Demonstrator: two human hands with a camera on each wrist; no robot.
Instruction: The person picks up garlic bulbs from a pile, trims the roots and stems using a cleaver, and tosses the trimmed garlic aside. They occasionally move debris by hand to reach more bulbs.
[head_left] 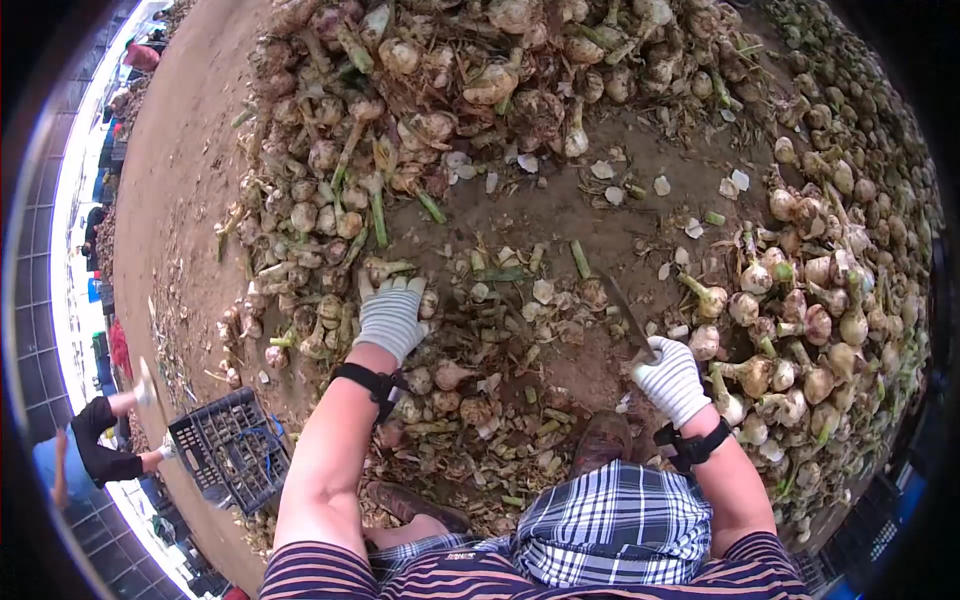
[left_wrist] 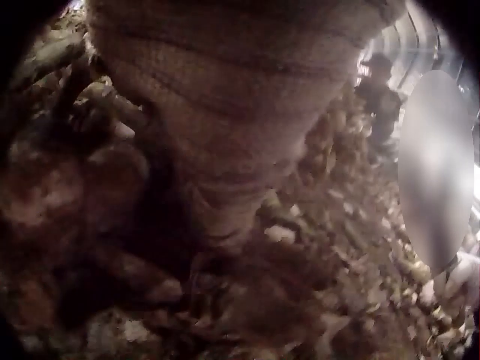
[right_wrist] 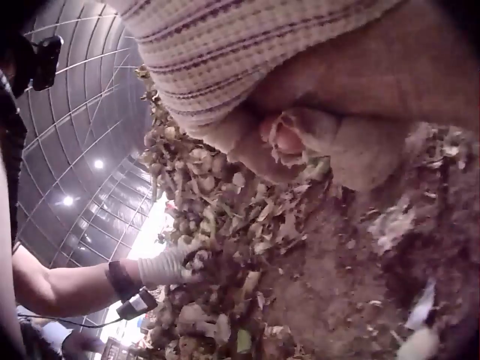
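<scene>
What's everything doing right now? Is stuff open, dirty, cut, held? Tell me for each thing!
Garlic bulbs: dirty, loosely piled, many with stems on
Knife: held, blade bare, pointing away from the person
Right hand: gloved, curled round the knife's handle
Left hand: gloved, down among bulbs; can't tell if it grips one
Stem piece: cut off, lying on the ground
Crate: open-topped, with things inside

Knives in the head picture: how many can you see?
1: the knife is in the person's right grip, blade pointing forward. More could be hidden in the garlic heap.
</scene>
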